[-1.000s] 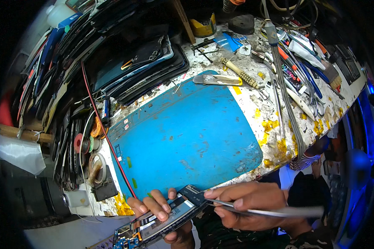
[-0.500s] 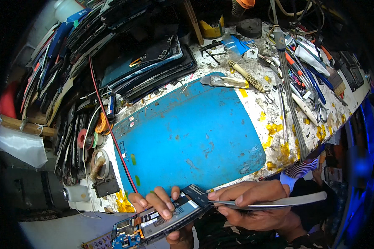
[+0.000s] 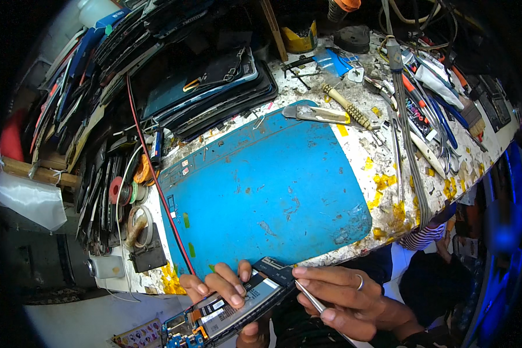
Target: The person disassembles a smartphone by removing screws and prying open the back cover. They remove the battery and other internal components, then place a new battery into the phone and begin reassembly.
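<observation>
My left hand (image 3: 225,286) grips an opened smartphone (image 3: 233,318) above the near edge of the workbench, its fingers across the battery and the thumb underneath. The back cover is off. A battery, flex cables and blue circuit boards show inside, with a black plastic piece at the upper right end. Slim silver tweezers (image 3: 312,297) sit pinched in my right hand (image 3: 351,297), which wears a ring. They point up and left, their tip close to the phone's right end; I cannot tell whether it touches.
A worn blue mat (image 3: 261,197) covers the middle of the bench. Beyond it lie a utility knife (image 3: 316,113) and a stack of phone panels (image 3: 214,98). Pliers and other hand tools crowd the right side, where a grey cable (image 3: 409,145) hangs. Solder spools (image 3: 119,190) stand left.
My right hand has turned, so the tweezers' back end swings from pointing right to pointing down. The fingers are more extended. My left hand keeps its grip, and the phone has shifted slightly.
</observation>
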`<state>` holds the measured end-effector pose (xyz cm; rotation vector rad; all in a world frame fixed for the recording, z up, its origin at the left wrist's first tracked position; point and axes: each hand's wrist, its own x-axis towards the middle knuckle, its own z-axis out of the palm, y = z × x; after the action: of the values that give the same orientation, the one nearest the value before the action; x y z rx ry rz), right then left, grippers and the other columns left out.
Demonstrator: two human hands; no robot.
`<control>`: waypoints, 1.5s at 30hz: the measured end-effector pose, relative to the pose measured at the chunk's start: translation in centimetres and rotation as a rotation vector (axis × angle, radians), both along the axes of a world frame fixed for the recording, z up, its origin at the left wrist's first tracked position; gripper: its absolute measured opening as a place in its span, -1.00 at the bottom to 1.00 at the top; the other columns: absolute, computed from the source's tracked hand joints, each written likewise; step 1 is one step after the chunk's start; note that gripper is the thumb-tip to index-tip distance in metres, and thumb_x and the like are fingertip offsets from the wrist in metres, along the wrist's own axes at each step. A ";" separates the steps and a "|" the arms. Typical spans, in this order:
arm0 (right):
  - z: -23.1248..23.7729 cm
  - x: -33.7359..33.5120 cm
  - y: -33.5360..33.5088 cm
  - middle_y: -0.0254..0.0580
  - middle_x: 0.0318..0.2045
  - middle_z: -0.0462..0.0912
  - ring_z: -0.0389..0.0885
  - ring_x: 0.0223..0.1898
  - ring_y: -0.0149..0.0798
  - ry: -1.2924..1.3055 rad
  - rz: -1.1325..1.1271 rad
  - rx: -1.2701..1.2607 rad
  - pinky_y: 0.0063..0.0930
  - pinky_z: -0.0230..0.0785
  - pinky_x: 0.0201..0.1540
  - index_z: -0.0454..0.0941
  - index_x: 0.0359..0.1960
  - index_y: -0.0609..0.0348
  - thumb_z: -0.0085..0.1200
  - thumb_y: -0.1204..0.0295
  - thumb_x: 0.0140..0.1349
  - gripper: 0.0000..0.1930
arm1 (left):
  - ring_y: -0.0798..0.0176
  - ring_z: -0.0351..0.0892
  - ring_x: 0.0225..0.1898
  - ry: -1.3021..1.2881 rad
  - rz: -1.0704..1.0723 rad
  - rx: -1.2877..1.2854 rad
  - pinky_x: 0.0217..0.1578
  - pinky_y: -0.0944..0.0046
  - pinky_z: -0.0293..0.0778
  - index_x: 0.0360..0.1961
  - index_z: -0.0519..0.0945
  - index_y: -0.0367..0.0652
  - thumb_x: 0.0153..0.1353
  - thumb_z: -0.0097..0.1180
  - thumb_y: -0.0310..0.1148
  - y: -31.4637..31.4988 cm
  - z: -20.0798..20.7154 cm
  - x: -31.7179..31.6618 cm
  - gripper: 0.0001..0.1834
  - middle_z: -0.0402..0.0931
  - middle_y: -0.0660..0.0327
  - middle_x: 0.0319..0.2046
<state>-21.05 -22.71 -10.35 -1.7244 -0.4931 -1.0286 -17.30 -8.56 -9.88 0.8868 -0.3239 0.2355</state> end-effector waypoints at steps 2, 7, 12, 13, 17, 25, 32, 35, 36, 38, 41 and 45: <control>-0.4 0.3 0.3 0.20 -0.24 0.59 0.68 -0.14 0.09 -0.074 -0.052 -0.013 -0.25 0.71 -0.25 0.29 -0.12 0.26 0.28 0.68 0.04 -0.57 | 0.44 0.32 -0.30 -0.025 -0.039 0.014 -0.08 0.24 0.31 -0.13 0.22 0.03 -0.07 0.48 -0.37 0.0 0.0 0.1 -0.36 0.34 0.40 -0.46; -1.2 0.5 0.9 0.21 -0.23 0.59 0.67 -0.12 0.11 -0.128 -0.075 -0.007 -0.26 0.71 -0.25 0.28 -0.12 0.25 0.28 0.68 0.03 -0.55 | 0.43 0.33 -0.34 0.066 0.089 0.026 -0.17 0.20 0.29 -0.14 0.18 0.07 -0.19 0.57 -0.28 -0.4 0.3 -0.3 -0.24 0.38 0.42 -0.49; -0.9 0.1 0.9 0.19 -0.22 0.60 0.66 -0.10 0.11 -0.065 -0.055 0.003 -0.25 0.70 -0.23 0.29 -0.12 0.25 0.28 0.68 0.03 -0.56 | 0.43 0.35 -0.35 0.111 0.156 0.004 -0.20 0.19 0.31 -0.12 0.16 0.08 -0.28 0.63 -0.23 -0.7 0.3 -0.5 -0.15 0.40 0.43 -0.49; -0.6 0.1 0.7 0.17 -0.23 0.61 0.66 -0.10 0.10 -0.034 -0.023 0.007 -0.24 0.70 -0.23 0.29 -0.13 0.25 0.29 0.68 0.03 -0.57 | 0.43 0.36 -0.34 0.110 0.168 -0.012 -0.20 0.19 0.33 -0.09 0.17 0.07 -0.29 0.64 -0.23 -0.7 0.1 -0.4 -0.13 0.40 0.42 -0.48; 0.8 -0.4 0.5 0.15 -0.24 0.63 0.66 -0.08 0.09 0.149 0.038 0.151 -0.19 0.66 -0.20 0.19 -0.01 0.18 0.21 0.73 0.08 -0.48 | 0.41 0.39 -0.32 0.088 0.187 -0.056 -0.16 0.17 0.37 0.11 0.18 0.01 -0.32 0.65 -0.19 -0.9 -0.1 -0.4 0.01 0.40 0.39 -0.38; 2.0 -0.8 -1.9 0.12 -0.27 0.68 0.72 -0.16 -0.09 0.471 0.248 0.519 -0.34 0.59 -0.14 0.44 -0.29 0.31 0.25 0.57 0.12 -0.79 | 0.42 0.32 -0.27 0.136 0.200 -0.024 -0.12 0.17 0.35 0.17 0.18 -0.01 -0.33 0.64 -0.08 -0.7 0.3 -0.1 0.07 0.22 0.40 -0.31; 2.2 -0.9 -3.3 0.12 -0.39 0.61 0.69 -0.36 -0.21 0.547 0.402 0.571 -0.38 0.60 -0.32 0.37 -0.42 0.23 0.25 0.67 0.03 -0.75 | 0.42 0.31 -0.28 0.107 0.151 0.000 -0.15 0.20 0.33 0.11 0.20 0.01 -0.30 0.63 -0.12 -0.1 -0.1 -0.2 -0.01 0.21 0.42 -0.33; 2.9 -1.3 -2.9 0.10 -0.42 0.62 0.69 -0.30 -0.16 0.694 0.408 0.656 -0.31 0.59 -0.23 0.37 -0.36 0.25 0.26 0.70 0.01 -0.73 | 0.34 0.27 -0.20 -0.043 0.008 0.018 -0.06 0.20 0.30 0.20 0.17 -0.19 -0.13 0.45 -0.14 0.4 -0.4 0.1 -0.06 0.19 0.33 -0.29; 3.1 -1.3 -2.8 0.09 -0.42 0.62 0.69 -0.28 -0.15 0.764 0.412 0.698 -0.29 0.58 -0.20 0.38 -0.35 0.26 0.27 0.71 0.01 -0.72 | 0.34 0.27 -0.21 -0.036 0.038 0.041 -0.07 0.21 0.29 0.20 0.17 -0.20 -0.14 0.46 -0.14 0.5 -0.4 0.0 -0.06 0.19 0.33 -0.29; 3.4 -1.4 -3.0 0.08 -0.43 0.63 0.69 -0.26 -0.12 0.772 0.413 0.597 -0.25 0.56 -0.15 0.38 -0.31 0.27 0.28 0.71 0.00 -0.70 | 0.33 0.27 -0.21 -0.030 0.074 0.047 -0.10 0.22 0.28 0.20 0.17 -0.20 -0.16 0.48 -0.15 0.5 -0.6 -0.1 -0.04 0.19 0.33 -0.29; 3.5 -1.2 -3.4 0.07 -0.44 0.65 0.69 -0.25 -0.08 0.780 0.420 0.514 -0.21 0.55 -0.13 0.40 -0.30 0.26 0.29 0.71 -0.01 -0.69 | 0.33 0.27 -0.23 -0.035 0.040 0.040 -0.12 0.22 0.26 0.20 0.17 -0.20 -0.18 0.49 -0.17 0.7 -0.6 -0.1 -0.03 0.20 0.33 -0.29; 3.4 -0.8 -3.6 0.06 -0.45 0.66 0.70 -0.25 -0.05 0.752 0.436 0.483 -0.16 0.54 -0.12 0.44 -0.35 0.24 0.30 0.70 -0.02 -0.73 | 0.34 0.27 -0.24 -0.041 0.026 0.022 -0.13 0.22 0.25 0.20 0.17 -0.19 -0.19 0.50 -0.18 0.7 -0.5 0.1 -0.03 0.20 0.33 -0.29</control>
<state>-21.90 -26.28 -6.92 -1.3457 -0.1000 -0.1249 -17.21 -7.85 -10.40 0.9087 -0.3540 0.2747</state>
